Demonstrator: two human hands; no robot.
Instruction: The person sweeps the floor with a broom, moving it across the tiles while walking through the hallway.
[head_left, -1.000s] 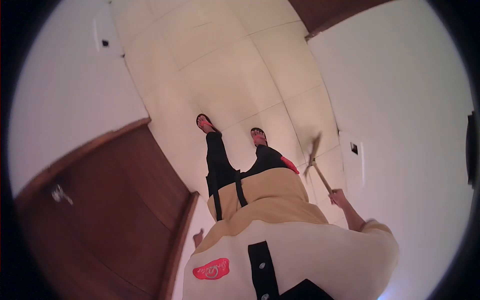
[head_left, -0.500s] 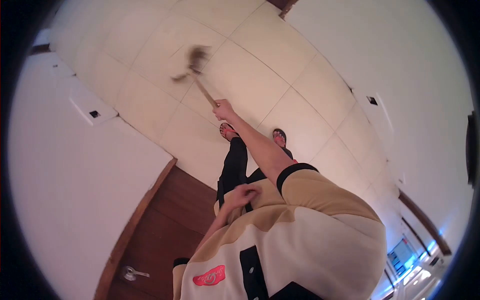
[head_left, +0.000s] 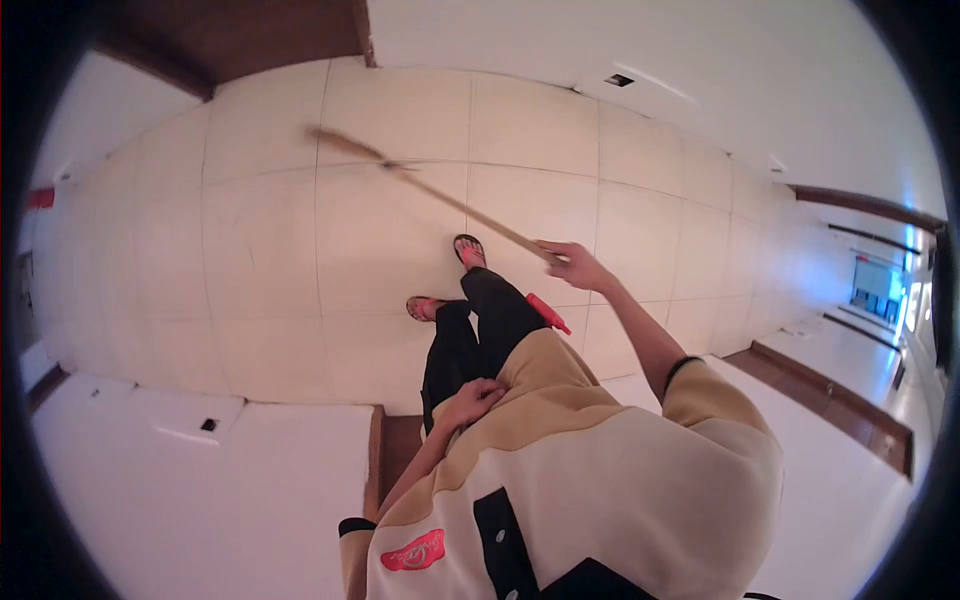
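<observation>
Gripping hand: right hand (head_left: pixel 578 267), fingers closed tight round the near end of a wooden stick (head_left: pixel 440 195), arm stretched well out in front of the body.
Stick: long and thin, slanting away from the fist up and to the left over the floor. Far end's too blurry to say what's on it, or whether it touches the tiles.
Other hand: left hand (head_left: pixel 470 398) tucked in against the beige tunic (head_left: pixel 600 470) at the hip, fingers curled. Honestly can't tell if it's pinching the cloth or just resting there.
Below the hands: black trousers (head_left: pixel 480 320) and red sandals (head_left: pixel 468 250), one foot ahead of the other, right under the stick's near half.
Floor: big pale tiles (head_left: pixel 260 250), corridor-like.
Edges: white wall (head_left: pixel 150 500) close on the near side, dark wooden door (head_left: pixel 250 30) at the far side.
</observation>
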